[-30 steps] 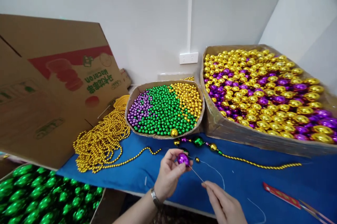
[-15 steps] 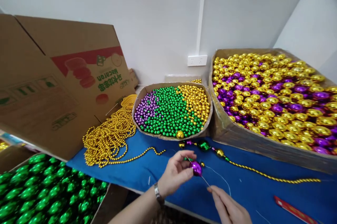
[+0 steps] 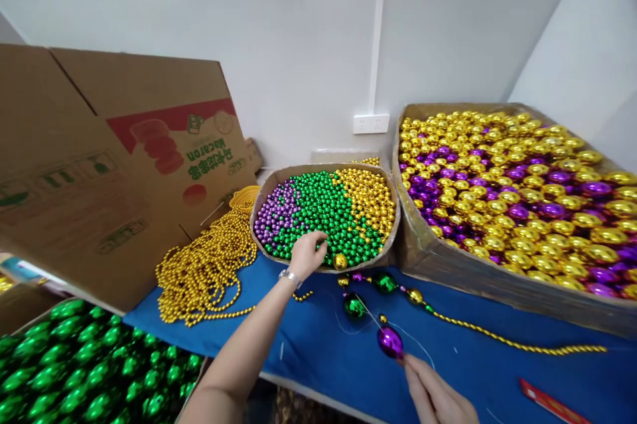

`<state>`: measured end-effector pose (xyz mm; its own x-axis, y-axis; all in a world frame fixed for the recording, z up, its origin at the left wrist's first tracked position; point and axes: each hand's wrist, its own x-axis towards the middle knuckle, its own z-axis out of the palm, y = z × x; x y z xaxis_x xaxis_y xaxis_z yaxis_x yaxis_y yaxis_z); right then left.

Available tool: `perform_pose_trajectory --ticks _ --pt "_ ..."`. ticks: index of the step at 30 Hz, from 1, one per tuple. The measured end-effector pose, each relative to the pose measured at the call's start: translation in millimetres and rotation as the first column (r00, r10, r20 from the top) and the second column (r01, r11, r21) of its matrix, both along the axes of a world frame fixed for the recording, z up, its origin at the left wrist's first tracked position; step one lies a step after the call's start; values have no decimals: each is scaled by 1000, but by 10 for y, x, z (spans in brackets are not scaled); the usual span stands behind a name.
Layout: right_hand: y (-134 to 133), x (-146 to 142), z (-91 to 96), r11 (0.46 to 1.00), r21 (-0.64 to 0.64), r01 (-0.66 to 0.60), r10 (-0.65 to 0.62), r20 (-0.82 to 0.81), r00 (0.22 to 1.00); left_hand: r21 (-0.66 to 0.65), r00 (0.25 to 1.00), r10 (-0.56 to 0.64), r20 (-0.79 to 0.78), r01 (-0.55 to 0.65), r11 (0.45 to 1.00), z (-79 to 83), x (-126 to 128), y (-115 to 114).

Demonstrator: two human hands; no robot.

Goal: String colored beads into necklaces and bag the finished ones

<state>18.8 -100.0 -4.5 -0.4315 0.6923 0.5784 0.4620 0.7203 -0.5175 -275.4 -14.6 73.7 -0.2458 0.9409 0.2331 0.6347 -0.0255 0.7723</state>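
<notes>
My left hand [image 3: 307, 255] is at the front of a shallow cardboard box [image 3: 397, 225], its bent thumb and fingers drawn together among the small green beads [image 3: 323, 205]. Whether a bead is between those fingertips is hidden. At the lower right, my right hand [image 3: 435, 391] pinches the end of a thin needle [image 3: 372, 316]. A large shiny purple bead [image 3: 390, 342] is threaded on it, right against my fingertips. Just beyond lie a large green bead [image 3: 354, 306] and a small gold bead [image 3: 383, 319] on the blue cloth [image 3: 318, 344].
A strand of mixed beads [image 3: 415, 296] ends in a gold chain on the right. Gold bead chains [image 3: 199, 278] are heaped at left, beside a large carton [image 3: 164, 165]. Boxes hold gold and purple beads [image 3: 517, 212] and green beads [image 3: 94, 371]. A red packet [image 3: 550, 401] lies front right.
My left hand has let go of the purple bead and moved up and left into the bead box. The purple bead now sits against my right fingertips. The large green bead is uncovered.
</notes>
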Motion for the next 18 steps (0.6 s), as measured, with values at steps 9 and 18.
perform_pose_trajectory --ticks 9,18 --pt "-17 -69 74 998 0 62 -62 6 998 0 299 -89 950 284 959 12 541 -586" --pt "-11 -60 87 995 60 77 -79 29 996 -1 416 -130 900 299 954 11 648 -677"
